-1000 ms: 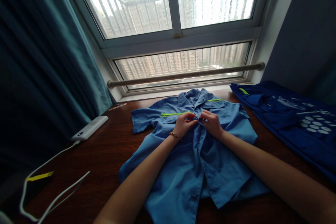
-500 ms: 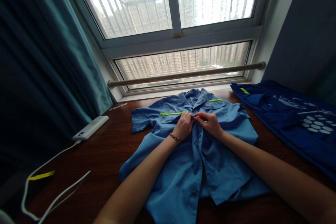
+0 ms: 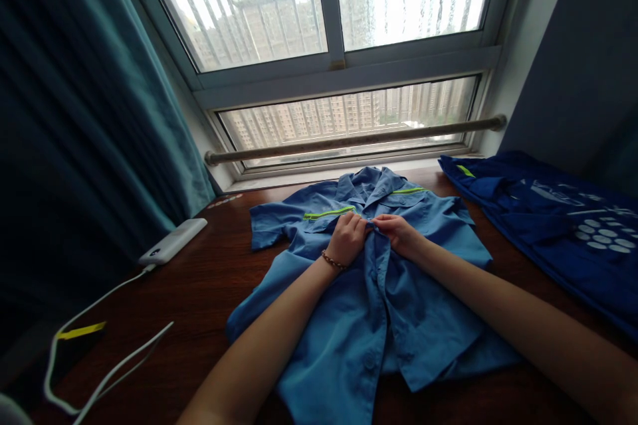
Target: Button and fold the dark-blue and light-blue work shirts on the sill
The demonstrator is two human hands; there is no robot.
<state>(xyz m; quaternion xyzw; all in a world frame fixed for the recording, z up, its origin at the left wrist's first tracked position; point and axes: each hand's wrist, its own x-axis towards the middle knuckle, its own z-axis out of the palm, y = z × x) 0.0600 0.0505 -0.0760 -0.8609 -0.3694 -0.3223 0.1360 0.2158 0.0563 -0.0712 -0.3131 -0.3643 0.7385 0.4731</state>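
Note:
A light blue short-sleeved shirt [image 3: 329,339] with yellow-green chest stripes lies spread on the table, its collar toward the window. My left hand [image 3: 347,239], with a beaded bracelet at the wrist, pinches the front edge of the shirt just below the chest. Close beside it, my right hand [image 3: 399,234] pinches the same front placket between thumb and fingers. The fingertips hide whatever button or buttonhole is there. Below the hands the two front panels hang apart, and a button shows low on the left panel.
On the right lies a folded dark blue garment [image 3: 543,212] with white print. A white power bank [image 3: 173,242] with a white cable [image 3: 107,295] sits at left, near a yellow strip [image 3: 82,331]. Behind the dark wooden table [image 3: 224,279] are a window, a rail [image 3: 349,141] and a curtain [image 3: 149,113].
My right hand has shifted slightly to the right and its fingers have drawn closer together on the placket. My left hand has turned slightly, still pinching the cloth.

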